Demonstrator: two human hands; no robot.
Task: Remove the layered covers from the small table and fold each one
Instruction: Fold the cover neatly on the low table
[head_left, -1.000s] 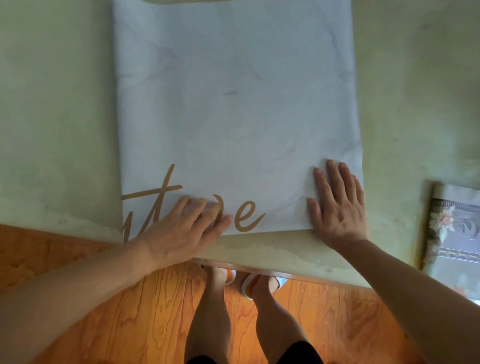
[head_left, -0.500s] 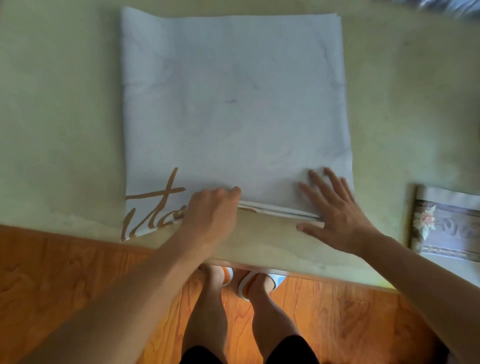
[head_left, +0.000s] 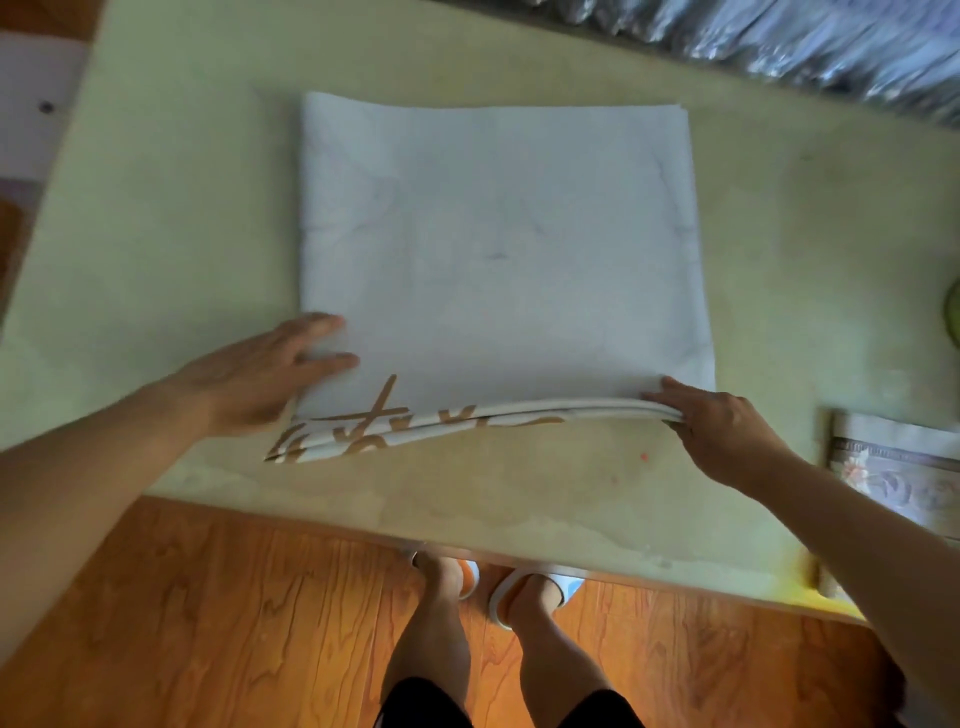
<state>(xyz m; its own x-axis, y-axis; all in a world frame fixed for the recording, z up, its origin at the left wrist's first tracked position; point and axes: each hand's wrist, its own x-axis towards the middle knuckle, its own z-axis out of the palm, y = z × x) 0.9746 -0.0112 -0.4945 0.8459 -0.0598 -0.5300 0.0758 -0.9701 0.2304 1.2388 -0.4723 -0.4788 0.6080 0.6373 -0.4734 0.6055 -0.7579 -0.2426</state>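
A white cover (head_left: 498, 249) with brown script lettering lies folded in layers on the pale green table (head_left: 171, 218). Its near edge is lifted off the surface, showing several stacked layers. My right hand (head_left: 722, 431) pinches that near edge at its right corner, thumb on top. My left hand (head_left: 265, 374) lies with straight fingers on the cover's near left corner, just above the lettering.
A folded floral-patterned cover (head_left: 898, 473) lies at the table's right edge. Shiny silver material (head_left: 810, 41) runs along the far right. The wooden floor (head_left: 234, 623) and my feet in slippers (head_left: 498, 587) are below the table's near edge.
My right hand went from flat on the cover to pinching its near edge and lifting it. My left hand moved left from the middle of that edge to the left corner.
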